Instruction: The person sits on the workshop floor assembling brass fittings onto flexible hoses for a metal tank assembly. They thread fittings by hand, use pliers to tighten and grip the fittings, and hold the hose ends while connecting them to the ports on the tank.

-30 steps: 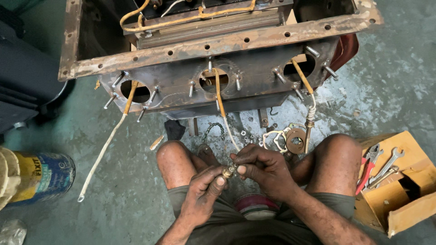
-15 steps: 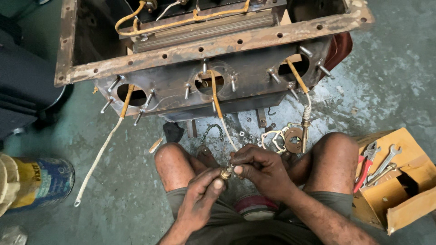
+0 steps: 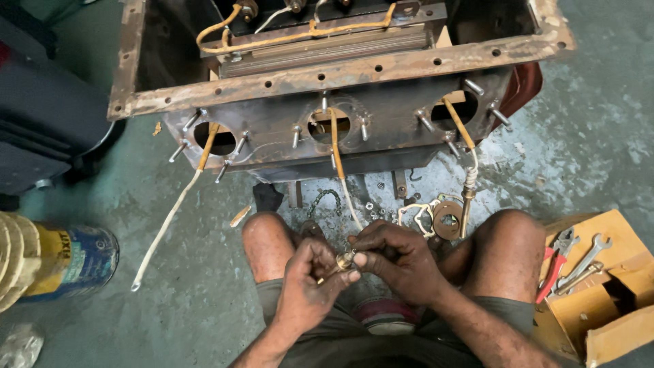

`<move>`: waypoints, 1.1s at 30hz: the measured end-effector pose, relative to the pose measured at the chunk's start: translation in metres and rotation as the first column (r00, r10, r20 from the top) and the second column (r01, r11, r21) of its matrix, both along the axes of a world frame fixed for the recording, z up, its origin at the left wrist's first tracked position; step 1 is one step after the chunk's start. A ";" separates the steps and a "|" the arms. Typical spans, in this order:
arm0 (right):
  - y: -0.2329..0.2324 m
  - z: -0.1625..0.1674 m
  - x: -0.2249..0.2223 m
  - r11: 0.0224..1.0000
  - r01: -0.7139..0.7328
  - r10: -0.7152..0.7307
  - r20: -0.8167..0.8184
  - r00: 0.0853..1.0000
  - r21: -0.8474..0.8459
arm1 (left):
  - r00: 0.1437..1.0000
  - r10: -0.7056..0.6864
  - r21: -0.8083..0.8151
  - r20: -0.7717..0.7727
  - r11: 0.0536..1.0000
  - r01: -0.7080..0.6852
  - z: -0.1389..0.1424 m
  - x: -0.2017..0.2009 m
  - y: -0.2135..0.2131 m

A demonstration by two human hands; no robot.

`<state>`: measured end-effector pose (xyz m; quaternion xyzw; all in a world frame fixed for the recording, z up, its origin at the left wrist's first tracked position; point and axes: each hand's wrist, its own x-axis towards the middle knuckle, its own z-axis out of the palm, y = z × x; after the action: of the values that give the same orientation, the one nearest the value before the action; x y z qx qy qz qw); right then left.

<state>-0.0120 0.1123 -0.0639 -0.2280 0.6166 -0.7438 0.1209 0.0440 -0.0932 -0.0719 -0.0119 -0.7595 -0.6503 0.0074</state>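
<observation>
Brass fitting (image 3: 345,259) on the middle wire's (image 3: 338,178) end stays pinched between left hand (image 3: 310,283) and right hand (image 3: 398,257), barely shifted, both hands still clenched working it.

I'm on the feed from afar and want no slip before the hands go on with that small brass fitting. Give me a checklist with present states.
1. Small brass fitting held by both hands: ok, left hand and right hand pinch it between the knees.
2. White cable from the middle hole of the rusty steel housing reaches the hands: ok.
3. Cable seated in the fitting: cannot tell, fingers hide it.
4. Red-handled pliers and spanners close by: ok, in the yellow cardboard box by the right knee.
5. Loose nuts on the floor counted: cannot tell.
</observation>
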 end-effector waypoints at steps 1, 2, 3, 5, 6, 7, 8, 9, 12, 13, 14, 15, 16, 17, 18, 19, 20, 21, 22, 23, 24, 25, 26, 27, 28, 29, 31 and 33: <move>-0.001 0.000 -0.001 1.000 -0.009 0.010 0.031 0.999 -0.020 | 1.000 0.015 -0.086 -0.009 0.996 -0.016 0.004 -0.002 -0.001; -0.001 -0.001 -0.001 0.999 -0.016 0.017 0.048 0.999 -0.031 | 1.000 -0.023 -0.106 -0.015 0.994 0.021 0.008 -0.005 -0.001; -0.002 -0.002 -0.002 0.999 -0.020 0.023 0.062 0.998 -0.042 | 0.998 -0.064 -0.126 -0.024 0.990 0.061 0.012 -0.007 -0.002; -0.002 -0.003 -0.002 0.999 -0.024 0.027 0.079 0.996 -0.039 | 0.988 -0.155 -0.196 0.012 0.968 0.154 0.021 -0.009 -0.002; -0.001 -0.004 -0.002 0.999 -0.021 0.023 0.076 0.997 -0.026 | 0.977 -0.205 -0.245 0.051 0.946 0.211 0.025 -0.011 -0.002; -0.001 -0.005 -0.002 1.000 -0.020 0.021 0.077 0.997 -0.013 | 0.963 -0.250 -0.289 0.097 0.919 0.267 0.030 -0.011 -0.001; 0.000 -0.006 -0.001 1.000 -0.011 0.010 0.068 0.998 0.012 | 0.972 -0.226 -0.298 0.071 0.925 0.237 0.034 -0.010 0.001; 0.001 -0.007 -0.001 0.999 0.000 -0.001 0.055 0.998 0.036 | 0.978 -0.203 -0.307 0.041 0.929 0.205 0.037 -0.010 0.002; 0.003 -0.009 0.000 0.998 0.023 -0.028 0.087 0.996 0.051 | 0.986 -0.119 -0.295 -0.113 0.952 0.081 0.041 -0.002 0.002; 0.003 -0.010 0.000 0.998 0.032 -0.036 0.108 0.994 0.046 | 0.980 -0.089 -0.280 -0.175 0.959 0.037 0.039 0.001 0.001; 0.003 -0.011 0.000 1.000 0.018 -0.021 0.137 0.990 0.018 | 0.983 -0.095 -0.209 -0.158 0.976 0.061 0.036 0.004 -0.001; 0.003 -0.011 0.000 1.000 0.006 -0.005 0.163 0.987 -0.011 | 0.984 -0.103 -0.137 -0.144 0.987 0.083 0.032 0.008 -0.004; 0.002 -0.011 -0.001 0.999 -0.005 0.013 0.186 0.983 -0.040 | 0.985 -0.111 -0.064 -0.133 0.993 0.103 0.026 0.009 -0.007; 0.000 -0.012 -0.001 0.998 -0.004 0.015 0.169 0.985 -0.066 | 0.994 -0.080 0.003 -0.077 0.997 0.080 0.018 0.009 -0.008; -0.002 -0.012 0.000 0.996 -0.006 0.020 0.156 0.988 -0.092 | 0.999 -0.049 0.069 -0.016 0.996 0.050 0.009 0.007 -0.009; -0.004 -0.011 0.000 0.993 -0.011 0.028 0.140 0.990 -0.120 | 0.999 -0.020 0.131 0.045 0.991 0.014 0.002 0.004 -0.009; -0.007 -0.011 0.000 0.993 -0.016 0.032 0.137 0.990 -0.118 | 0.997 -0.040 0.170 0.064 0.985 0.028 -0.005 0.000 -0.009; -0.009 -0.011 0.000 0.993 -0.018 0.033 0.132 0.991 -0.115 | 0.995 -0.063 0.210 0.080 0.977 0.045 -0.010 -0.005 -0.008; -0.011 -0.010 0.000 0.994 -0.021 0.035 0.128 0.991 -0.110 | 0.992 -0.086 0.252 0.096 0.966 0.060 -0.013 -0.009 -0.007; -0.012 -0.009 0.000 0.997 -0.009 0.016 0.088 0.996 -0.073 | 0.985 -0.134 0.277 0.113 0.956 0.098 -0.013 -0.013 -0.005; -0.013 -0.008 0.000 0.999 0.006 -0.004 0.048 0.999 -0.036 | 0.975 -0.183 0.303 0.129 0.943 0.137 -0.012 -0.017 -0.004; -0.014 -0.007 0.000 1.000 0.025 -0.025 0.004 1.000 -0.001 | 0.962 -0.233 0.328 0.141 0.928 0.177 -0.009 -0.019 -0.003; -0.014 -0.005 0.000 1.000 0.028 -0.028 -0.031 0.999 0.014 | 0.943 -0.289 0.163 0.162 0.951 0.264 -0.004 -0.019 -0.004; -0.014 -0.004 0.000 0.999 0.033 -0.031 -0.065 0.997 0.030 | 0.921 -0.340 -0.004 0.192 0.938 0.347 0.001 -0.017 -0.006; -0.013 -0.003 -0.001 0.998 0.038 -0.034 -0.097 0.995 0.048 | 0.895 -0.383 -0.166 0.230 0.891 0.423 0.005 -0.015 -0.009; -0.013 -0.001 -0.001 0.994 0.074 -0.067 -0.099 0.993 0.075 | 0.907 -0.351 -0.082 0.232 0.922 0.378 0.008 -0.011 -0.012; -0.013 0.002 -0.004 0.982 0.146 -0.134 -0.107 0.985 0.121 | 0.926 -0.289 0.083 0.243 0.957 0.277 0.009 -0.004 -0.020; -0.015 0.005 -0.005 0.991 0.116 -0.114 -0.041 0.993 0.058 | 0.945 -0.295 0.289 0.142 0.925 0.246 0.003 -0.004 -0.026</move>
<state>-0.0170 0.0969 -0.0589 -0.2022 0.6533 -0.7260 0.0729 0.0400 -0.1194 -0.0688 -0.0561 -0.6533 -0.7398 -0.1507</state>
